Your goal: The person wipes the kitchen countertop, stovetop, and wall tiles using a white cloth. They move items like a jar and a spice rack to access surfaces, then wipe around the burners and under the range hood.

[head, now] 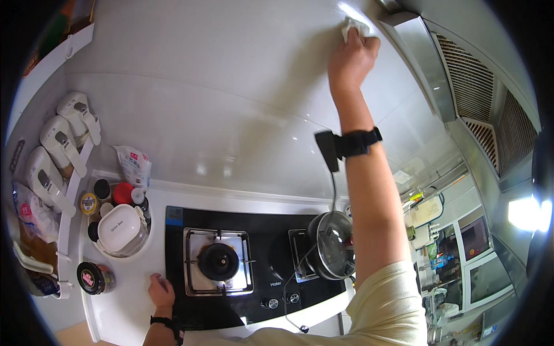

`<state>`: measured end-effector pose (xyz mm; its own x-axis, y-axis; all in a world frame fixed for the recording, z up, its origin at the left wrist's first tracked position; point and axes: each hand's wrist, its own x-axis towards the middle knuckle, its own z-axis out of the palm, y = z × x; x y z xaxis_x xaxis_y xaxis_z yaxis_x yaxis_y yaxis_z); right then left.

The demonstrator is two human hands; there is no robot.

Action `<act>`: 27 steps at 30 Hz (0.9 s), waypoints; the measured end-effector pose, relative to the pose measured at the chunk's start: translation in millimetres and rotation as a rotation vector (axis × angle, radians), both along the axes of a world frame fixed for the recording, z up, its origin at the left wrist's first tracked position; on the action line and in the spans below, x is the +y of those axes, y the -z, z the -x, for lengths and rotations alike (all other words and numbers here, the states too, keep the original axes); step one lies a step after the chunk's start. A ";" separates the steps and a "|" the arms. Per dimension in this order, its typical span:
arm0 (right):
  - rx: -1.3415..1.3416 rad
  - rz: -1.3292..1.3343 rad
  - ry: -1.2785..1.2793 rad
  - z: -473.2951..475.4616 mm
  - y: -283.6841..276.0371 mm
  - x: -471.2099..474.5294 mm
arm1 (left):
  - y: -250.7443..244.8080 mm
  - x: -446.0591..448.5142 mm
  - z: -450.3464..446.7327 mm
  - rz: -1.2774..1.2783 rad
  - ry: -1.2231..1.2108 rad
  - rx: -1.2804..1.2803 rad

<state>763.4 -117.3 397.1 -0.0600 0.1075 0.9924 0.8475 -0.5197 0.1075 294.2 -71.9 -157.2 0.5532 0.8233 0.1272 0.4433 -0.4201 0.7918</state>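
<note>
High on the glossy wall (207,99), near the lower edge of the range hood, my right hand (354,56) presses a crumpled white cloth or tissue (355,28) against the surface. A black device is strapped to the right wrist, and its cable hangs down over the cooktop. My left hand (162,290) rests on the white countertop (125,302), just left of the black Haier gas cooktop (268,242). Its fingers look loosely curled, and nothing shows in them. The left wrist wears a black band.
A pot with a glass lid (333,244) stands on the right burner, partly behind my right arm. Jars and a white-lidded container (120,227) fill a round tray at left, beside a lidded jar (94,278). Above are shelved dispensers (52,173); the range hood (433,65) juts out upper right.
</note>
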 end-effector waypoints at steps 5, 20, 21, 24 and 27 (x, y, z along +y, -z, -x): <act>-0.228 0.231 0.031 21.1 14.5 75.7 | -6.8 -0.7 3.3 0.001 0.003 0.010; -0.602 0.420 -0.110 56.1 -4.8 121.0 | -7.4 2.2 1.6 -0.019 0.024 0.019; -0.499 0.306 -0.060 53.5 -6.1 117.3 | -6.6 1.9 1.4 -0.014 0.019 0.018; -0.345 0.118 0.066 51.0 -21.2 118.3 | -3.1 0.3 1.7 -0.038 0.014 0.018; -0.553 0.117 0.082 64.8 -40.2 159.7 | -0.3 1.3 3.0 -0.049 0.018 0.011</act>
